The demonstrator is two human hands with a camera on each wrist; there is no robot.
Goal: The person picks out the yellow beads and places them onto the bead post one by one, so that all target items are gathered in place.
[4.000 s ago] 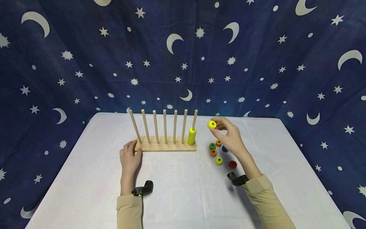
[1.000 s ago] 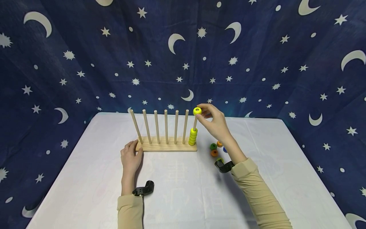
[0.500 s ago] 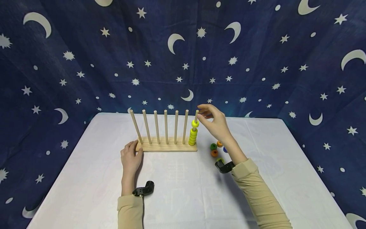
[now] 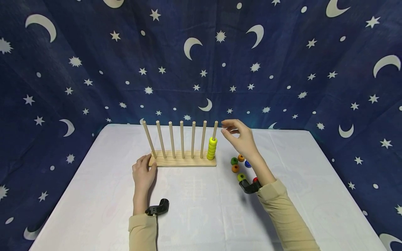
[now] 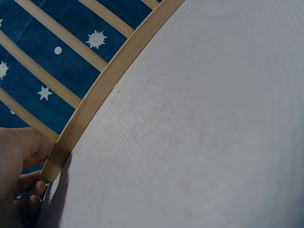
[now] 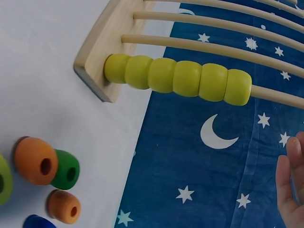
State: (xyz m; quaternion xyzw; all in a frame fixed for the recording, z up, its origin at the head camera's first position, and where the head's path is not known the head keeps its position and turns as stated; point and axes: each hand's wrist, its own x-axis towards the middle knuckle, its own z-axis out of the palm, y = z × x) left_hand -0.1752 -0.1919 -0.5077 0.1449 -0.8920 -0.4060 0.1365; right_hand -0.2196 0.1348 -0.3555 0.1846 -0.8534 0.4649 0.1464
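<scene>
A wooden peg rack (image 4: 182, 161) with several upright pegs stands on the table. My left hand (image 4: 143, 174) grips its left end; in the left wrist view the thumb lies on the base's end (image 5: 59, 154) and the fingers curl around the edge. A stack of several yellow beads (image 4: 211, 149) fills the lower part of the rightmost peg; they sit tight against each other in the right wrist view. Just right of that peg's top, my right hand (image 4: 243, 139) hovers with fingers loosely bent and apart, holding nothing.
Loose beads lie right of the rack: a green bead (image 4: 234, 161), two orange beads (image 4: 235, 168), a blue bead (image 4: 247, 164), a yellow bead (image 4: 241, 177) and a red bead (image 4: 255, 180), partly hidden by the right wrist camera (image 4: 250, 187). A starry blue cloth (image 4: 201, 62) hangs behind.
The right hand brought a yellow bead to the rightmost peg and let it go. It slid down onto the stack, and the hand drew back rightward. The left hand stayed on the rack.
</scene>
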